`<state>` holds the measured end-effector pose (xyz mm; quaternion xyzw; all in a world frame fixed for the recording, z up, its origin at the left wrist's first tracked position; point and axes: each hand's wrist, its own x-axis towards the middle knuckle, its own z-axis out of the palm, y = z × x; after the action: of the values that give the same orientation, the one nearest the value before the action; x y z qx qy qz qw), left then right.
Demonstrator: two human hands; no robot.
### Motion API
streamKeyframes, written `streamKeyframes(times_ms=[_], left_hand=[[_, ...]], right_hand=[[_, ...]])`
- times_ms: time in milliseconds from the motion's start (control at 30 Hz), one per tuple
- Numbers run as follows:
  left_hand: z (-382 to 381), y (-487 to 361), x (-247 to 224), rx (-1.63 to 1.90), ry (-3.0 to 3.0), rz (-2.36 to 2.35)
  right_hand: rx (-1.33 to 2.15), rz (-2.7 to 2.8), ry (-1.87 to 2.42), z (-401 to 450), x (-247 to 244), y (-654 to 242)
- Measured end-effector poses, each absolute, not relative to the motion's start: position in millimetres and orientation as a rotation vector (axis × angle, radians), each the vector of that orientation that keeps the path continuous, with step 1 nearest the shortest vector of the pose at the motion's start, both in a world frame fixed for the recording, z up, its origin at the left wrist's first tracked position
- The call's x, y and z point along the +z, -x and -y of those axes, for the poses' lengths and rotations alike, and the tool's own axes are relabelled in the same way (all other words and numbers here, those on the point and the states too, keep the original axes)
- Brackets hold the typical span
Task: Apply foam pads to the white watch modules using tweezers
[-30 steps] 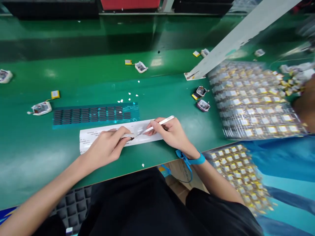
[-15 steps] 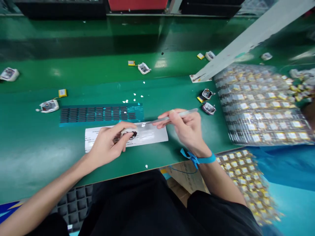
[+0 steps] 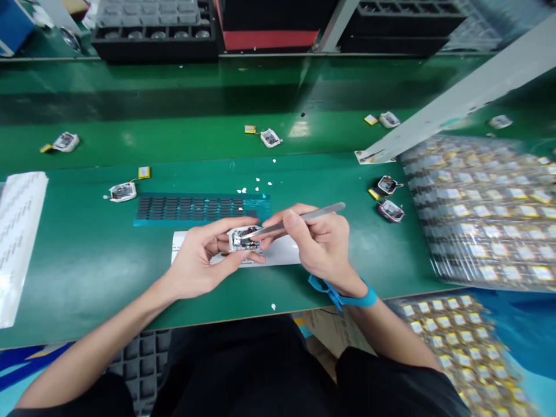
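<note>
Left hand pinches a small white-cased part between thumb and fingers, lifted just above the white paper strip that lies flat near the table's front edge. Right hand grips slim metal tweezers in a pen hold, tips laid on the top of the part, shaft slanting up and to the right. Blue wrist strap on the right wrist, its tail hanging over the table edge. Table is smooth, glossy green with a thin pale front edge running just below both wrists; open green surface to the left of the left hand and in front of it down to that edge. Just behind the hands, a teal rectangular sheet carrying rows of small dark pads, flat on the table; white flecks scattered beyond it. Similar small parts with yellow tabs lie loose, well apart: one at the sheet's left end, one further back at centre, two dark ones to the right. Right side crowded: clear ribbed plastic trays of small yellow-and-silver pieces, blurred. White printed sheet at far left edge. Pale grey bar slants across the upper right.
</note>
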<state>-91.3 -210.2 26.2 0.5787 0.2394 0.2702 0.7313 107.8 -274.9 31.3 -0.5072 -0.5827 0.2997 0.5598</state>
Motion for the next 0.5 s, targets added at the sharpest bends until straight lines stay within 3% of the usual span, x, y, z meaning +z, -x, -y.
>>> streamKeyframes(times_ms=[500], left_hand=[[208.2, 90.6, 32.3, 0.561, -1.280, -0.523]], right_hand=[[0.795, 1.358, 1.217, 273.1, 27.9, -111.1]])
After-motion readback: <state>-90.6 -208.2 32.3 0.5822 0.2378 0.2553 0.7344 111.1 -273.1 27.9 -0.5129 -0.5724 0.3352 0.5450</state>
